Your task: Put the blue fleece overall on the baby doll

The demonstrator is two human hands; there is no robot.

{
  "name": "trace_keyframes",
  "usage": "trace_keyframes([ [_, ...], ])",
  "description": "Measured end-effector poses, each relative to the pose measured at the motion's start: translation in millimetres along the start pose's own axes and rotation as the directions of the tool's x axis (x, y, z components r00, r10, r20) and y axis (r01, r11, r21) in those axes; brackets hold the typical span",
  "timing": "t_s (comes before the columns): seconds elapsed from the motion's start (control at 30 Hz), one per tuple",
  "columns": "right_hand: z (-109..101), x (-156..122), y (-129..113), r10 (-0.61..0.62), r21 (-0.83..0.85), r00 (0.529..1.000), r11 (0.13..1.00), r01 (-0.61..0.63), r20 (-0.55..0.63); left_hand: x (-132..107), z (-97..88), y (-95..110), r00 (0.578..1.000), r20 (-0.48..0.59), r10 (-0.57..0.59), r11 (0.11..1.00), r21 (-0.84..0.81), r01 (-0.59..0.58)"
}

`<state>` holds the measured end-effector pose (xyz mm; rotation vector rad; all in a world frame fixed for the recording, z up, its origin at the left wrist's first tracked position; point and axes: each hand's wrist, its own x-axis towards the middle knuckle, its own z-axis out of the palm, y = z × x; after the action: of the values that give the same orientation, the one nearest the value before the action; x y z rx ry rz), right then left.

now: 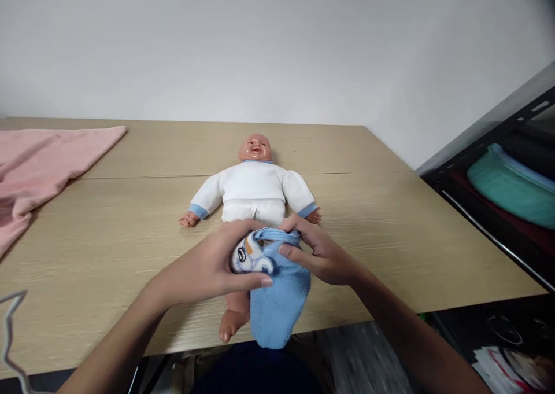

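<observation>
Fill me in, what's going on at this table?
A person grips a fuzzy blue cloth item in both hands, the left hand around its white patterned part and the right hand pinching its upper edge. They hold it over the legs of a doll, which lies face up on the wooden table, feet toward the person. One bare foot shows; the other is hidden. A pink cloth lies at the left.
</observation>
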<state>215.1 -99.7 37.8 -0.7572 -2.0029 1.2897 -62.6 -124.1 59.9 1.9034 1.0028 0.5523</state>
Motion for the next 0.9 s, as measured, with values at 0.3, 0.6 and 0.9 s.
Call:
trace_keyframes([
  [0.3,-18.2,-15.8,-8.1,0.088,-0.168,0.954,0.985,-0.040,0.287,26.3,2.3,0.3,0.980,0.196,-0.040,0.983,-0.170,0.074],
  [0.6,-8.9,-6.7,10.0,0.227,0.382,0.973,0.896,-0.226,0.044,38.4,2.9,-15.2,0.971,0.207,-0.119,0.917,-0.353,0.187],
  [0.9,-27.7,-1.7,-5.7,0.226,0.136,0.822,0.930,-0.341,0.522,41.1,-2.9,-15.6,0.862,0.506,0.034,0.894,-0.401,0.200],
])
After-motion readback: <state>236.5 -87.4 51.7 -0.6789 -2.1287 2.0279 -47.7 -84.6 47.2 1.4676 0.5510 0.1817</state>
